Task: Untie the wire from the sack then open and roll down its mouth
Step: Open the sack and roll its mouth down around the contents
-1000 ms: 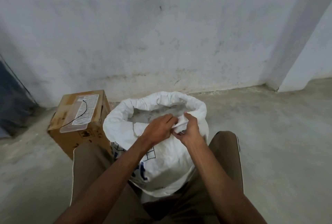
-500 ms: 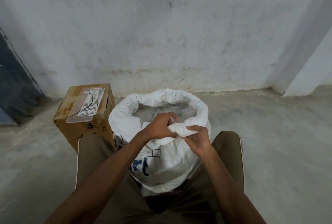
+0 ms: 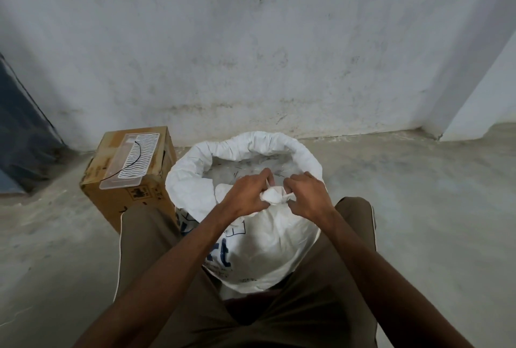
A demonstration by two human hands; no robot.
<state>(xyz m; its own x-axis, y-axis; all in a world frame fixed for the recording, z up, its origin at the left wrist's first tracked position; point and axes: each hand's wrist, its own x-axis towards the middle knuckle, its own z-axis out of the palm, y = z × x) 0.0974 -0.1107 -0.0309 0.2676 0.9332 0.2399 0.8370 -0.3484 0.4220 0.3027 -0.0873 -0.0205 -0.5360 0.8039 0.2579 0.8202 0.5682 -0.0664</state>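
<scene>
Sack (image 3: pixel 268 247) of white woven plastic stands on the concrete floor (image 3: pixel 418 208) between the person's knees, clad in brown trousers (image 3: pixel 150 236). Its far rim (image 3: pixel 259 142) is already rolled outward into a thick collar, and greyish contents show inside, too blurred to name. At the near side a bunched wad of the sack's cloth (image 3: pixel 272 196) is gathered up between both hands. The left hand (image 3: pixel 245 196) has its fingers (image 3: pixel 265 175) curled round the left of that wad, gripping it. The right hand (image 3: pixel 307 194) pinches the right of the wad with curled fingers, a thin twist of white material running out toward it. Whether any wire is on the bunch cannot be told. Blue print shows on the sack's front: the letters "rt" (image 3: pixel 223 257) can be read, with a small outlined box above them and fine lines of text below too small to read. Left of the sack and just beside it stands a cardboard box (image 3: pixel 134 196) with black handling symbols on its face. On its top lies a clear plastic tray (image 3: pixel 131 160) with a white wavy pattern and a thin black wire (image 3: pixel 135 157) curving across it. Behind everything rises a stained white wall (image 3: pixel 251 54).
</scene>
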